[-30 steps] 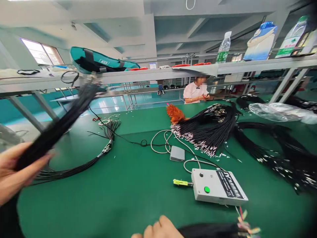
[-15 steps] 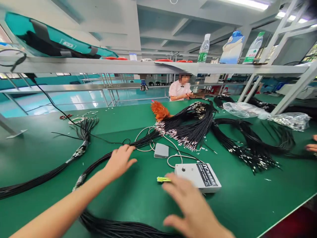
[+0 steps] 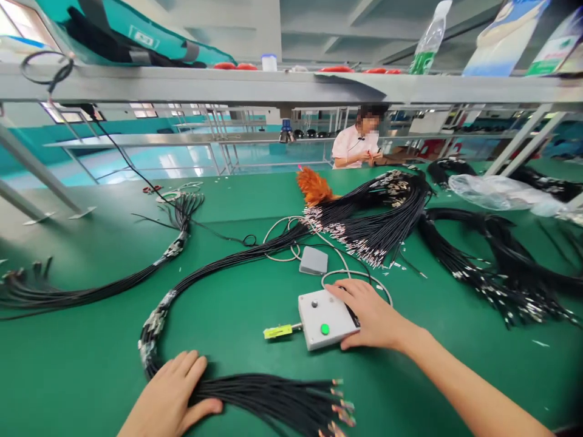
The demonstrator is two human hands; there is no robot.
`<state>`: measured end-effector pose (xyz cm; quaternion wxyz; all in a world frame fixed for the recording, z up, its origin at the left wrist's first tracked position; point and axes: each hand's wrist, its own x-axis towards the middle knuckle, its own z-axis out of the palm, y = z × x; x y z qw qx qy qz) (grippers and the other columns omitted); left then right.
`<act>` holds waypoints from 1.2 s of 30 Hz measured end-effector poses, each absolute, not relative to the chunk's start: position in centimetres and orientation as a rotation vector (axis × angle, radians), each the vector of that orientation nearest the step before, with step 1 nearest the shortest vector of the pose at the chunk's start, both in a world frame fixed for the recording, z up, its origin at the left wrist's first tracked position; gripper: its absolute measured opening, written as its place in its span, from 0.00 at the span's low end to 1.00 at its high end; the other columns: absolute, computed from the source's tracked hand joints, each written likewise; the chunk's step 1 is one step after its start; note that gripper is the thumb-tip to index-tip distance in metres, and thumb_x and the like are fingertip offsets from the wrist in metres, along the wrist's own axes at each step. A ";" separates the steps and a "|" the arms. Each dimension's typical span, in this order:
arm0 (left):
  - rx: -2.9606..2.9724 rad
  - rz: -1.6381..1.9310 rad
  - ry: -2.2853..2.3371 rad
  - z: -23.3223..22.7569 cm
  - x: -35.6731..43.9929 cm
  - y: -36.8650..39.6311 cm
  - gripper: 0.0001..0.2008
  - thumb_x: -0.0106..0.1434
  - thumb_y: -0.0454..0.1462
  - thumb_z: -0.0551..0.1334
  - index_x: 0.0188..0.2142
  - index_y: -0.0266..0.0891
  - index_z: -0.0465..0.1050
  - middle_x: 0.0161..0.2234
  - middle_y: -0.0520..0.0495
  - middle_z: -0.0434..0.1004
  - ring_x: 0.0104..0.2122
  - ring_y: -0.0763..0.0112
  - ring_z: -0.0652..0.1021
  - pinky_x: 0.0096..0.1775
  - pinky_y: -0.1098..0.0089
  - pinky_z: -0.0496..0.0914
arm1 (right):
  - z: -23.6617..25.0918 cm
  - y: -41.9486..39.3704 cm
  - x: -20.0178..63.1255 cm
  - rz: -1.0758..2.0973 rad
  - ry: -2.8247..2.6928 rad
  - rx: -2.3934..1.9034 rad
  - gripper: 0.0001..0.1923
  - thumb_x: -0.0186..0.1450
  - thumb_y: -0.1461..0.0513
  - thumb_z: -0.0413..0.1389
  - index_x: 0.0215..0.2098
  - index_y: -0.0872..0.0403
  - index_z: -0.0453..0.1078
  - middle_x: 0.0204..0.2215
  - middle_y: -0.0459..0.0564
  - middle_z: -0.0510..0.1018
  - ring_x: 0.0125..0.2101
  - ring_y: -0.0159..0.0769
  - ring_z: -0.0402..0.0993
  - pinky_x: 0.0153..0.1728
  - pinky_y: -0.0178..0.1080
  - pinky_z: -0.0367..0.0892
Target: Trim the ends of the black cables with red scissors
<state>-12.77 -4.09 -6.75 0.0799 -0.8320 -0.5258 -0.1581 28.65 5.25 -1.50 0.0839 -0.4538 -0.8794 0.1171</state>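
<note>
My left hand [image 3: 175, 391] lies over a bundle of black cables [image 3: 255, 394] at the near edge, its fingers on the far side and its thumb on the near side. The bundle's stripped, coppery ends fan out to the right. My right hand [image 3: 371, 312] grips the right side of a small white machine box [image 3: 325, 315], fingers over the top and thumb at the front edge. A knob and a green button show on its top. From its left side sticks a metal shaft with a yellow-green tip [image 3: 277, 331]. The box's label is mostly hidden under my hand.
A grey foot pedal [image 3: 313, 260] with a looped cord lies behind the box. More cable bundles [image 3: 378, 212] spread behind and right, near an orange feather duster [image 3: 314, 185]. A shelf [image 3: 191, 85] crosses above the table. A co-worker [image 3: 357, 142] sits beyond the green table.
My left hand has come down and nearer onto the cable bundle. My right hand has taken hold of the box, which now sits farther left and is turned. The view has shifted.
</note>
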 end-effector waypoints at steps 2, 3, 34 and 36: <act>-2.455 -0.418 -1.641 -6.6 -14.4 -4.8 0.25 0.58 0.61 0.57 0.32 0.42 0.74 0.29 0.46 0.78 0.30 0.59 0.78 0.33 0.65 0.72 | -1.4 6.1 27.4 0.343 -2.658 -1.290 0.58 0.43 0.51 0.72 0.66 0.53 0.52 0.61 0.61 0.62 0.61 0.54 0.55 0.61 0.55 0.51; -2.424 -0.401 -1.685 -6.7 -15.4 -5.3 0.26 0.57 0.61 0.57 0.31 0.42 0.74 0.29 0.46 0.78 0.29 0.59 0.78 0.33 0.65 0.72 | -1.4 6.4 27.0 0.333 -2.665 -1.273 0.58 0.44 0.50 0.72 0.66 0.54 0.52 0.61 0.62 0.62 0.61 0.54 0.55 0.61 0.56 0.50; -2.988 -0.651 -2.163 -4.1 -9.2 -7.3 0.11 0.67 0.43 0.56 0.35 0.43 0.75 0.33 0.48 0.71 0.35 0.64 0.74 0.40 0.67 0.70 | -1.4 2.2 30.4 0.257 -2.592 -1.477 0.51 0.51 0.47 0.66 0.67 0.47 0.51 0.65 0.56 0.56 0.64 0.60 0.47 0.63 0.63 0.43; -3.039 -0.699 -2.226 -3.6 -9.1 -7.2 0.13 0.69 0.41 0.54 0.35 0.43 0.77 0.33 0.48 0.71 0.35 0.65 0.74 0.39 0.68 0.70 | -0.5 0.8 29.1 0.196 -2.519 -1.425 0.48 0.54 0.47 0.64 0.67 0.46 0.50 0.67 0.54 0.51 0.66 0.61 0.43 0.63 0.64 0.38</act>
